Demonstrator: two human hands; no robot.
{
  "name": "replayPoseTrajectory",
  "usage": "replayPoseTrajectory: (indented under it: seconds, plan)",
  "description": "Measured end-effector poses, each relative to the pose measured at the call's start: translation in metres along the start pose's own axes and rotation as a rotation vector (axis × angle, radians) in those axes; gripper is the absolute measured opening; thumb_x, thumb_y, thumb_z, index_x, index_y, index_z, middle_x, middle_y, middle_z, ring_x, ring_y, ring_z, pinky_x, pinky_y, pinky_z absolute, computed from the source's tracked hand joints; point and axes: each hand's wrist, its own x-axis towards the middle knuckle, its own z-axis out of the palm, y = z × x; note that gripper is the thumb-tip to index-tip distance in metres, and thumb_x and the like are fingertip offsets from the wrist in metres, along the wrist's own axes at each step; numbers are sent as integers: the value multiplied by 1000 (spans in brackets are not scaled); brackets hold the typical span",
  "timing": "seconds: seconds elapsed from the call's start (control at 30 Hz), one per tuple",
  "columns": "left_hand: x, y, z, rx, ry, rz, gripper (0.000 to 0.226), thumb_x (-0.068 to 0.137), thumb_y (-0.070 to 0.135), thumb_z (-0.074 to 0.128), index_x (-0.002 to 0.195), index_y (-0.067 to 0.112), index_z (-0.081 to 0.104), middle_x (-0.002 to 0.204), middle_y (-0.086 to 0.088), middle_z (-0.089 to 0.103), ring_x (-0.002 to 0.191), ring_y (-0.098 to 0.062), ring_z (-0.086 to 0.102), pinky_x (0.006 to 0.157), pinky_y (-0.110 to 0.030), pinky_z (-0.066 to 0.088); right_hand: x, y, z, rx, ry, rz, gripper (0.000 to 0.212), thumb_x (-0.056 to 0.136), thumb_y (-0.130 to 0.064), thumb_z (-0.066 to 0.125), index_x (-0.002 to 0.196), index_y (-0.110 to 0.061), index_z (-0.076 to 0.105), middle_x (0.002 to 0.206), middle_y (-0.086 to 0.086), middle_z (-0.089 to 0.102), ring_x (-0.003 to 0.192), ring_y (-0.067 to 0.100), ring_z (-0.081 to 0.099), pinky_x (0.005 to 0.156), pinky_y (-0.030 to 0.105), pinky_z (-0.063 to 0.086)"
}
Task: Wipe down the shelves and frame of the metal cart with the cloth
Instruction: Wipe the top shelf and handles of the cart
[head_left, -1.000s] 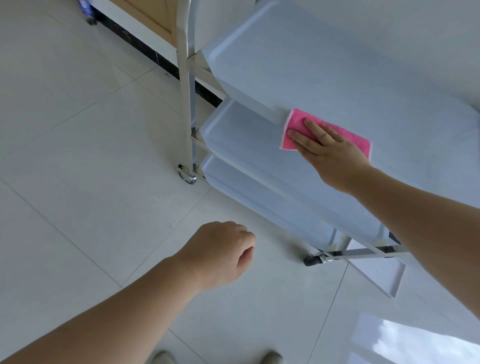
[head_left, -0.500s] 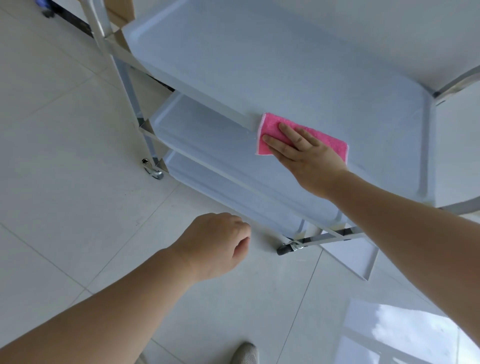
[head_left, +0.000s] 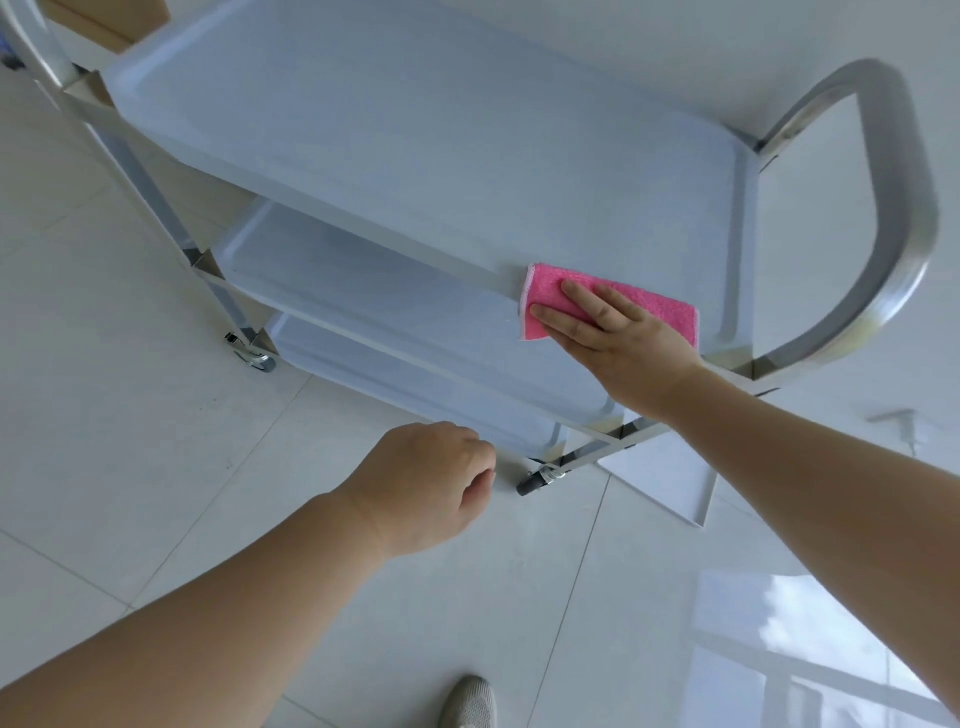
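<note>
Since the earlier frames we are sliding the cloth (head_left: 613, 304) rightward along the near edge of the top shelf (head_left: 441, 150), toward the handle (head_left: 904, 208), which is now coming into view. We are pressing the right hand (head_left: 618, 338) flat on the cloth, fingers straight and close together, while the left hand (head_left: 426, 483) is hanging over the floor (head_left: 130, 415), fingers loosely curled and holding nothing. We are judging the cloth soft, light and likely to bunch, so flat palm pressure suits it; for the cart (head_left: 208, 270) frame we are expecting to wrap it round the tubing.
</note>
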Motion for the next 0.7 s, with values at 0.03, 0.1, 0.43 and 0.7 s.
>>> replayPoseTrajectory:
  seconds: [0.03,0.1,0.43,0.7]
  plan:
    - [2,4,1,-1,-6,5,18,87,28,39,76,20,49,72,5,51,71,-17,46,59,-26,29,-11,2,1,5,-17,3,61,85,-17,34,144,-15,21,152,-5,5,142,28,12,115,42,15]
    - [7,13,3,-2,-18,12,17,87,28,39,74,21,47,71,5,50,69,-17,45,59,-26,28,-35,6,2,32,-73,15,62,84,-17,37,144,-14,21,153,-4,5,142,29,7,115,44,13]
    - [47,65,-48,-153,139,-74,6,85,22,48,82,22,53,77,9,53,68,-13,49,61,-29,44,-81,24,-58,591,-375,205,65,89,0,35,148,-18,15,146,-9,-32,144,22,-4,107,52,33]
    - [95,119,-142,-626,207,-474,30,87,32,54,111,13,58,101,3,57,94,-13,56,89,-26,40,-118,68,-171,687,35,276,59,78,-2,18,125,-3,54,145,21,34,122,34,50,79,41,56]
